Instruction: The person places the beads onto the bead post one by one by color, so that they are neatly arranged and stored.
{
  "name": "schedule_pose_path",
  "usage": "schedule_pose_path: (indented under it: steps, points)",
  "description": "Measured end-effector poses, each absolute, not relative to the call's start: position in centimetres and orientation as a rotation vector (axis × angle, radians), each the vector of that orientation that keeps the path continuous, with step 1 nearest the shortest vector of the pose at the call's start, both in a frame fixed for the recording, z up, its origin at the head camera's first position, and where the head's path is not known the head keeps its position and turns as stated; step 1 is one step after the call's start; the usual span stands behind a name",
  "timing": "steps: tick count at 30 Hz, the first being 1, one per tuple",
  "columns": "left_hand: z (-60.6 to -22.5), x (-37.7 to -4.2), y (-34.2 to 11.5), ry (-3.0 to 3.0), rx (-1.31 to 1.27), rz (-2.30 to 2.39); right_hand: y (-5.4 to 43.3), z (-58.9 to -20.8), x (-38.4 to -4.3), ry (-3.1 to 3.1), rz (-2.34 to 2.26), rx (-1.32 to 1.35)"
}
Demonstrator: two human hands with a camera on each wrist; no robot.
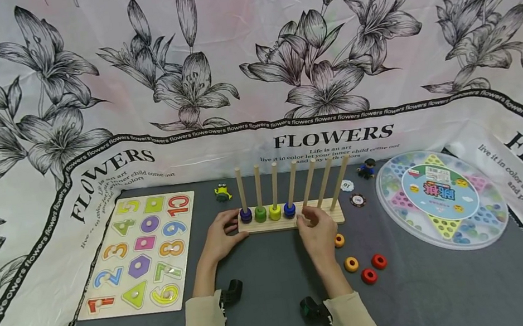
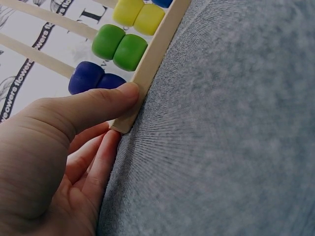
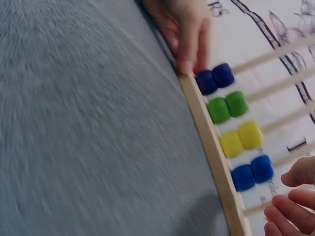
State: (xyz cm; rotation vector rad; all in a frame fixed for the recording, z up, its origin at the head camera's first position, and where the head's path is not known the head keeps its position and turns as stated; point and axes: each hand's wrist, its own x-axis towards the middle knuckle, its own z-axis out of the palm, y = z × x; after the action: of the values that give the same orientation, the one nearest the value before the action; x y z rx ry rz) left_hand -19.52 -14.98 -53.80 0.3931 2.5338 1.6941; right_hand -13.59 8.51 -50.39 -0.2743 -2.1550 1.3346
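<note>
A wooden peg stand (image 1: pixel 271 225) with several upright rods lies in front of me. Two beads each sit on its four left rods: dark blue beads (image 3: pixel 215 78), green beads (image 2: pixel 119 47), yellow beads (image 3: pixel 241 138) and blue beads (image 3: pixel 252 173). My left hand (image 1: pixel 221 239) grips the stand's left end, with the thumb on the base and the fingers at its side. Over the right half of the base, beside the fifth rod, is my right hand (image 1: pixel 318 231). In the right wrist view its thumb and fingertips (image 3: pixel 290 212) are apart, and no bead shows between them.
Loose orange beads (image 1: pixel 351 264) and red beads (image 1: pixel 369 276) lie right of my right forearm. A number puzzle board (image 1: pixel 187 241) is at left, a round game box (image 1: pixel 391 217) at right. Behind stand a frog toy (image 1: pixel 222 192), a small figure (image 1: pixel 366 169) and a dark chip (image 1: pixel 358 200).
</note>
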Motion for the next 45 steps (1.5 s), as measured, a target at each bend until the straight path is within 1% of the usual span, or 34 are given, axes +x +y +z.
schedule_pose_path:
  steps: [10, 17, 20, 24, 35, 39, 45]
  points:
    - [-53.7, -19.5, -15.3, 2.533, 0.401, 1.707, 12.6, -49.2, -12.1, -2.194, 1.279, -0.429]
    - [-53.7, -19.3, -15.4, 2.543, 0.396, 1.704, 15.6, -49.0, -10.5, -2.453, 1.328, -0.488]
    - [-53.6, -19.2, -15.4, 2.543, 0.393, 1.706, 16.7, -48.9, -10.0, -2.563, 1.389, -0.451]
    - [-53.6, -19.1, -15.4, 2.539, 0.388, 1.714, 17.9, -48.9, -9.5, -2.659, 1.486, -0.338]
    - [-53.5, -19.3, -15.0, 2.531, 0.403, 1.72, 19.9, -49.7, -9.3, -2.698, 1.755, -0.077]
    - [-53.5, -19.3, -15.0, 2.539, 0.419, 1.721, 20.4, -49.8, -9.4, -2.697, 1.769, 0.001]
    - [-53.5, -19.4, -14.9, 2.536, 0.408, 1.712, 20.3, -49.9, -9.6, -2.696, 1.686, -0.001]
